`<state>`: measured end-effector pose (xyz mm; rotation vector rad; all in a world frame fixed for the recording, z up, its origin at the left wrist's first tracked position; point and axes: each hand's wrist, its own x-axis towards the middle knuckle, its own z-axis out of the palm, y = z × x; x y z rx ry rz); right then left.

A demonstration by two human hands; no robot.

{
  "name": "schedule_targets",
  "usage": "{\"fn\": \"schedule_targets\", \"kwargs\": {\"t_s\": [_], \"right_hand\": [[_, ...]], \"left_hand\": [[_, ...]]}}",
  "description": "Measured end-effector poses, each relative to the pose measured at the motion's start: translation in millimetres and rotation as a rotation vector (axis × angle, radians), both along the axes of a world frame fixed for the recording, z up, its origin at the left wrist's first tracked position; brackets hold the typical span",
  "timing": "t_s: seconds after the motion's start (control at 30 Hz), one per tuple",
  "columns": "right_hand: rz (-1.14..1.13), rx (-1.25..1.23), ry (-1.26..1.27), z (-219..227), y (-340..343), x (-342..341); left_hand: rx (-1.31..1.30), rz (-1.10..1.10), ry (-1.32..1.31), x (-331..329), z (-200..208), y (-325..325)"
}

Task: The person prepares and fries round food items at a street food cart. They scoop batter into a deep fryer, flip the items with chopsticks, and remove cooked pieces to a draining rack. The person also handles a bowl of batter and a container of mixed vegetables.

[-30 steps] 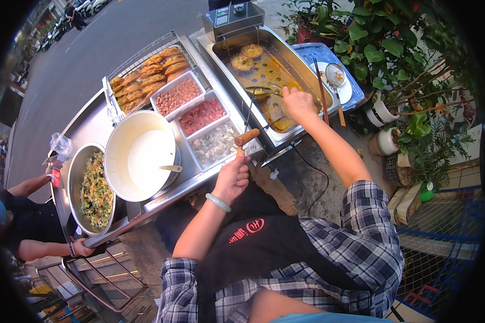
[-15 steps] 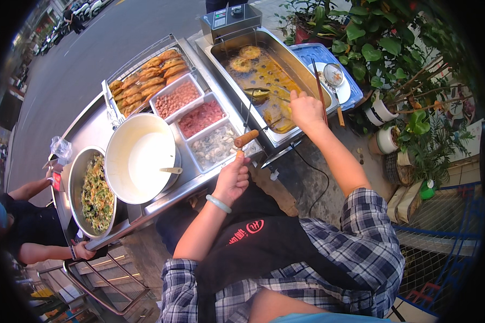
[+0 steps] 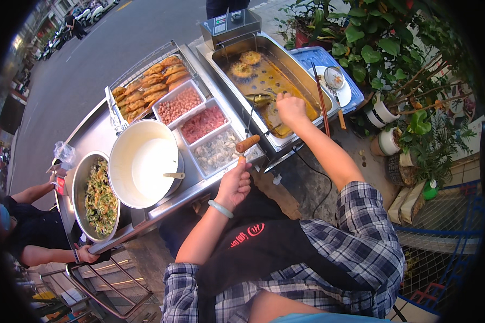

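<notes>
My left hand (image 3: 234, 185) is closed round the short wooden handle of a ladle (image 3: 249, 116). Its thin rod reaches over the fryer's near edge to a dark bowl (image 3: 260, 100) held above the oil. Over the fryer (image 3: 310, 96), my right hand (image 3: 292, 110) is closed on a thin two-pronged metal utensil (image 3: 272, 92), mostly hidden by the fingers, close to that bowl. A second wooden handle (image 3: 248, 143) lies just beyond my left fingers, its rod leading into the fryer. Two round golden fritters (image 3: 241, 70) float at the far end.
Left of the fryer are fried pieces in a wire basket (image 3: 151, 81), tubs of peanuts (image 3: 179, 106), pink meat (image 3: 203, 124) and greyish pieces (image 3: 216, 152), a white pot (image 3: 113, 167) and a bowl of chopped vegetables (image 3: 99, 199). Chopsticks (image 3: 321, 99) and a strainer (image 3: 334, 78) lie right. Another person's hand (image 3: 86, 253) grips the cart.
My right hand has moved slightly left, nearer the ladle's bowl. The ladle's bowl tilts differently now. My left hand stays almost in place, and the view has shifted a little.
</notes>
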<state>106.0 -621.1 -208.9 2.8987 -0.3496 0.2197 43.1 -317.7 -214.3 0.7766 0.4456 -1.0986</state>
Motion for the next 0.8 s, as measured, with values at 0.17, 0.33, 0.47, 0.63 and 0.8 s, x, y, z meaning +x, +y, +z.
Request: {"fn": "schedule_targets", "kwargs": {"t_s": [0.17, 0.33, 0.47, 0.63, 0.8], "right_hand": [[-0.014, -0.018, -0.008, -4.9, 3.3, 14.4], [0.060, -0.026, -0.017, -8.2, -4.3, 27.7], [0.088, 0.016, -0.009, -10.7, -8.2, 31.2], [0.069, 0.101, -0.022, -11.5, -8.6, 20.5], [0.157, 0.048, -0.106, -11.9, -11.2, 19.6]], "left_hand": [[-0.007, -0.006, -0.008, -1.7, -1.2, 0.5], [-0.006, -0.011, -0.010, -3.1, -2.5, -0.4], [0.003, -0.026, -0.021, -2.2, -3.0, -0.8], [-0.017, -0.036, -0.037, -3.3, -2.9, 0.5], [-0.014, -0.041, -0.034, -3.5, -0.5, 0.8]]}}
